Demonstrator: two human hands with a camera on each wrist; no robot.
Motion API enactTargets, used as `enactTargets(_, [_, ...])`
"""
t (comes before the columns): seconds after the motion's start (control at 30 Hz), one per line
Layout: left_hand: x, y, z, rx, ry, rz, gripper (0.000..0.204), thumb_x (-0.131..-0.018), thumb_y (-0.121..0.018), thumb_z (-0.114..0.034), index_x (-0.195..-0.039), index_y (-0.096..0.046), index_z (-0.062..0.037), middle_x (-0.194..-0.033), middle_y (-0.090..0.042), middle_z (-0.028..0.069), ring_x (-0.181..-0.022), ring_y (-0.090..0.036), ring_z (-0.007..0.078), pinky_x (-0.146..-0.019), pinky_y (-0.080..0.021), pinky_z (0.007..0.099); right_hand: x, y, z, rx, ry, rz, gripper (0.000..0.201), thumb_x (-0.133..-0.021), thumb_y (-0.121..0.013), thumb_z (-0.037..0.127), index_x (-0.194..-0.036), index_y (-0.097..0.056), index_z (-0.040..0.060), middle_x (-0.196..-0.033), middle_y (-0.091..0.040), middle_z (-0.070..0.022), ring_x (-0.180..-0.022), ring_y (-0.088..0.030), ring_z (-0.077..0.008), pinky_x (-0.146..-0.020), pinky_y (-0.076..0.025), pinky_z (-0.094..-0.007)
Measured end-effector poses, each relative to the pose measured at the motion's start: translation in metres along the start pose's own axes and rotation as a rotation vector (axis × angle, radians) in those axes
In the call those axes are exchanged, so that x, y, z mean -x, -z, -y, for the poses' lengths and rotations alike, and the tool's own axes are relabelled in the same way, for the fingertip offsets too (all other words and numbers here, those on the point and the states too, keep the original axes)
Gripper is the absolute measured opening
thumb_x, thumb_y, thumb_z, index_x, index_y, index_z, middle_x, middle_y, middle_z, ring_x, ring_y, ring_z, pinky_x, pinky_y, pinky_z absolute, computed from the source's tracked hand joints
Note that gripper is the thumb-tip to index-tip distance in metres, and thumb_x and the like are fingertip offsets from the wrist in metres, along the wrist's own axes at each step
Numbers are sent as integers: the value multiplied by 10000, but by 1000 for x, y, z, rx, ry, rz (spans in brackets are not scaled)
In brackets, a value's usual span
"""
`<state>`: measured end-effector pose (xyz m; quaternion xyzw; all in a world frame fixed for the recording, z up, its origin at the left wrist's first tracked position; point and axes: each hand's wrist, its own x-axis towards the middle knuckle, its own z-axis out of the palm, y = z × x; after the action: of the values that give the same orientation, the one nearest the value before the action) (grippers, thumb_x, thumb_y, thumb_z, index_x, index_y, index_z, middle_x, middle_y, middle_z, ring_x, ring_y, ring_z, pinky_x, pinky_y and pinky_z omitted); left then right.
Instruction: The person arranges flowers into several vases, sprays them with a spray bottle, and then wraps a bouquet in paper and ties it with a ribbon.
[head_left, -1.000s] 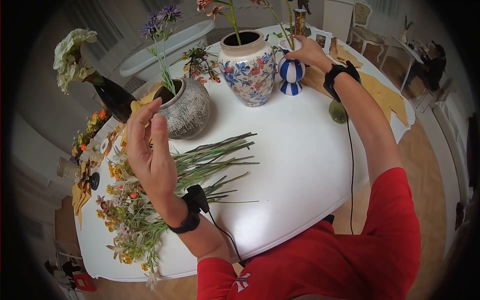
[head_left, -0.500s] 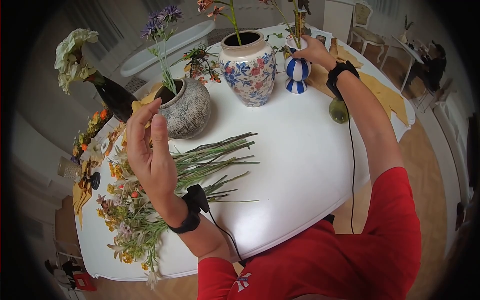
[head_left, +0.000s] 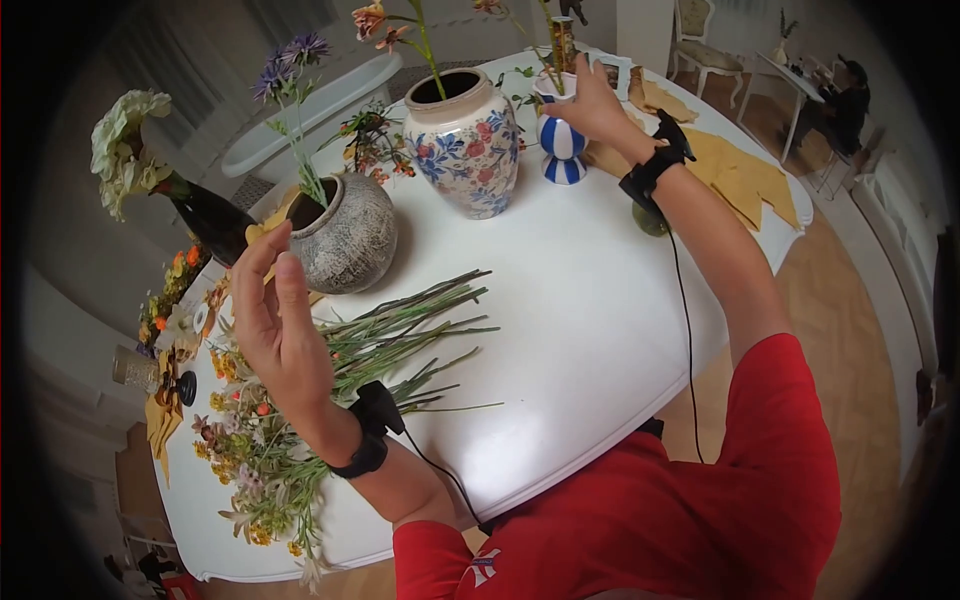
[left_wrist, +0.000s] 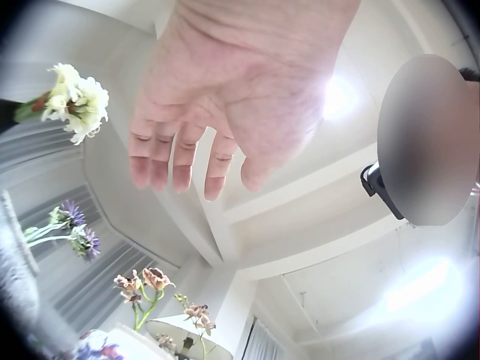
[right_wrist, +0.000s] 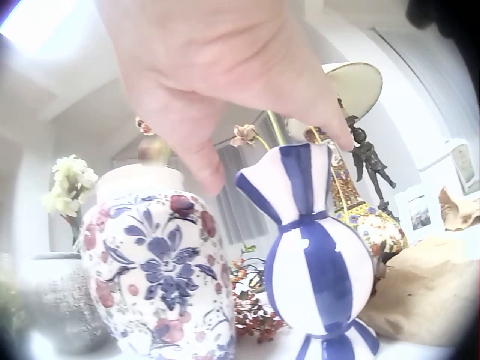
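My right hand (head_left: pixel 592 105) hovers at the flared mouth of a blue-and-white striped vase (head_left: pixel 562 152), which stands upright with flower stems rising from it. In the right wrist view the thumb and fingers are spread apart above the striped vase (right_wrist: pixel 319 270), with a gap between thumb and rim. Left of it stands a floral-painted vase (head_left: pixel 465 150) holding a tall orchid stem. My left hand (head_left: pixel 285 325) is raised, holding nothing, over a pile of cut flowers (head_left: pixel 265 440) and near a round grey vase (head_left: pixel 350 235) with purple flowers (head_left: pixel 290 65).
A dark vase (head_left: pixel 205 215) with white blooms (head_left: pixel 130 140) stands at the left. Yellow cloth (head_left: pixel 745 170) lies at the right edge of the white table (head_left: pixel 580 350), near a green round object (head_left: pixel 650 218). Cables trail from both wrists. A person (head_left: pixel 848 110) sits in the background.
The striped vase moved slightly right and back, away from the floral vase, in my right hand. That hand has since let go. The head view has shifted a little; the left hand stays raised.
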<state>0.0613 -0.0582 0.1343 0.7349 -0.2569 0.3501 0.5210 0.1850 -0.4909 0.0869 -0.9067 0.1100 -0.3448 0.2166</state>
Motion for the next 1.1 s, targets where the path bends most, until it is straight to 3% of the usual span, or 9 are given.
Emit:
enactTargets(0.2, [-1,0,-1,-5,-24,-9,271,-1068,-589,-167,-1245,-675,19,-1212,-664,70,-985,-616,100,-831,-488,244,133,80,43,-315,460,-240,844,-854,-800,160,-1548,-361,-33,-1575,-406,-210,-1447,-409,-375,-1201,-332,-419])
enactTargets(0.33, [0,-2,1,-46,-11,-17,248,-1052,-616,-145,-1219,-688,24,-1162,-679,61,-927,-618,85,-796,-486,228,169,104,-5,-386,409,-631,893,-822,-817,58,-1570,-332,0,-1574,-394,-182,-1443,-415,-300,-1223,-289,-415])
enactTargets(0.43, [3,-10,4,1,15,-83,221,-1036,-648,-130,-1183,-707,24,-1110,-693,50,-883,-611,74,-767,-487,222,156,106,-55,-495,166,-609,942,-827,-845,98,-1588,-295,5,-1598,-355,-177,-1457,-395,-297,-1236,-265,-420])
enactTargets(0.63, [10,-28,8,79,34,-164,139,-992,-704,-72,-1047,-725,54,-997,-747,81,-906,-682,104,-842,-526,235,125,75,-122,-825,-85,-4,1010,-829,-863,112,-1617,-239,14,-1601,-348,-171,-1380,-488,-251,-1139,-419,-374])
enactTargets(0.7, [14,-33,6,81,36,-142,137,-988,-708,-73,-1046,-729,49,-970,-744,65,-875,-675,96,-816,-521,229,119,70,-135,-842,-171,159,872,-858,-840,115,-1583,-359,46,-1360,-585,-122,-1119,-611,-146,-973,-513,-294])
enactTargets(0.77, [16,-35,3,25,60,-113,143,-984,-714,-85,-1040,-735,45,-950,-742,53,-853,-667,87,-798,-516,226,116,58,-146,-888,-191,196,714,-891,-802,108,-1507,-450,35,-1264,-637,-94,-1039,-624,-128,-939,-512,-277])
enactTargets(0.9, [16,-36,6,-8,111,-85,162,-974,-729,-116,-1021,-746,38,-909,-740,34,-814,-655,74,-777,-512,226,107,49,-139,-786,33,197,338,-909,-701,109,-1226,-636,10,-1409,-588,-81,-1105,-597,-141,-980,-470,-303])
enactTargets(0.93, [15,-37,7,-12,110,-84,167,-971,-730,-127,-1029,-753,28,-893,-740,27,-796,-653,73,-768,-514,232,111,52,-131,-886,-56,239,216,-891,-687,109,-1076,-683,-3,-1466,-553,-60,-1147,-573,-140,-1008,-443,-312])
enactTargets(1.1, [9,-36,15,-62,154,108,185,-952,-730,-138,-1065,-757,5,-855,-743,33,-758,-657,79,-733,-524,244,126,63,-83,-899,-49,378,185,-903,-673,111,-1039,-716,-7,-1472,-538,-65,-1197,-558,-146,-1002,-446,-308])
